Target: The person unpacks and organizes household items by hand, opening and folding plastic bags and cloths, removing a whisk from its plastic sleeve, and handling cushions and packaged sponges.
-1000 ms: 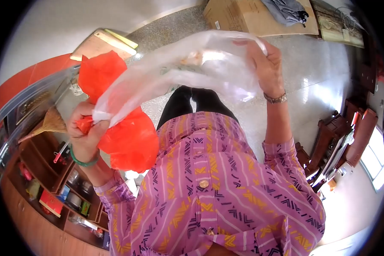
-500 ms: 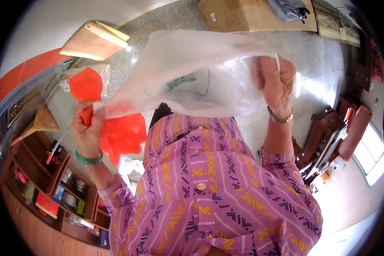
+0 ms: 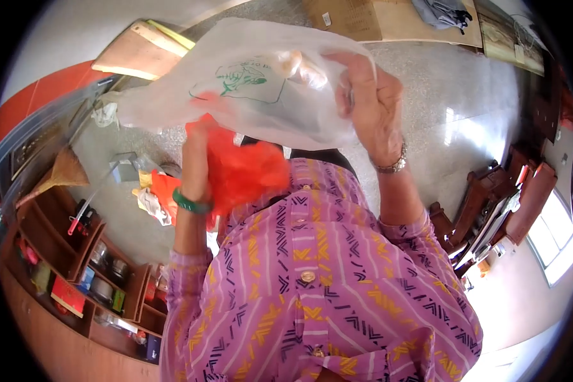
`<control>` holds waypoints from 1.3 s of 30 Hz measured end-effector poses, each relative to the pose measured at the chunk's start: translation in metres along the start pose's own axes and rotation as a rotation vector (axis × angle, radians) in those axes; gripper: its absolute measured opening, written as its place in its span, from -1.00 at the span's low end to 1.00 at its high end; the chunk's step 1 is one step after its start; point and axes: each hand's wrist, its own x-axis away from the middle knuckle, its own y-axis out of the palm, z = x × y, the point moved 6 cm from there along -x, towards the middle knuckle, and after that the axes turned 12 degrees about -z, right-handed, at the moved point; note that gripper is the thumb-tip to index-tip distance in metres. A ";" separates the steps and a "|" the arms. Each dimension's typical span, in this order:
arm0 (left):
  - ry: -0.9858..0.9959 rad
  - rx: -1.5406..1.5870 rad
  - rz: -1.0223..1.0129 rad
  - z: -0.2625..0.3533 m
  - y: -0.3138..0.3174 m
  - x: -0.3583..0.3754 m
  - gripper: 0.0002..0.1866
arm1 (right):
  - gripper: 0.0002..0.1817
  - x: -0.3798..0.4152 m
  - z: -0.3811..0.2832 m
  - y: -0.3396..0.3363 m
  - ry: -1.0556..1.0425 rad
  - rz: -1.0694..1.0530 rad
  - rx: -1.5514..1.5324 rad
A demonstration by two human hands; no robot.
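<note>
A translucent white plastic bag (image 3: 172,99) with a green print stretches across the upper middle, its mouth partly spread. My right hand (image 3: 377,111), wearing a metal watch band, grips the bag's right edge with curled fingers, some of them behind the film. My left hand (image 3: 197,153), with a green bangle on the wrist, is closed on a crumpled red plastic bag (image 3: 248,172), just below the white bag's lower edge. Part of the red shows through or over the white film. The white bag's left end hangs free of my left hand.
More bags, red and pale, lie on the floor (image 3: 163,191) at left, near a grey dustpan (image 3: 124,167). A broom (image 3: 67,175) and a wooden shelf unit (image 3: 54,239) stand left. Cardboard (image 3: 344,19) lies at the back; dark wooden furniture (image 3: 477,204) is right.
My left hand has let go of the white bag's left corner and moved right, lifting the red bag. My right hand has shifted left and slightly up with the white bag.
</note>
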 end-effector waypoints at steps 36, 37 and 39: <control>0.349 -0.443 -0.032 0.069 0.034 0.015 -0.81 | -0.79 -0.028 0.052 0.112 -0.180 -0.978 0.725; 0.381 -0.425 -0.037 0.069 0.026 0.013 -0.82 | -0.79 -0.033 0.030 0.095 -0.167 -0.753 0.603; 0.356 -0.270 0.021 0.065 0.023 0.015 -0.82 | -0.79 -0.033 0.020 0.063 -0.055 -0.491 0.380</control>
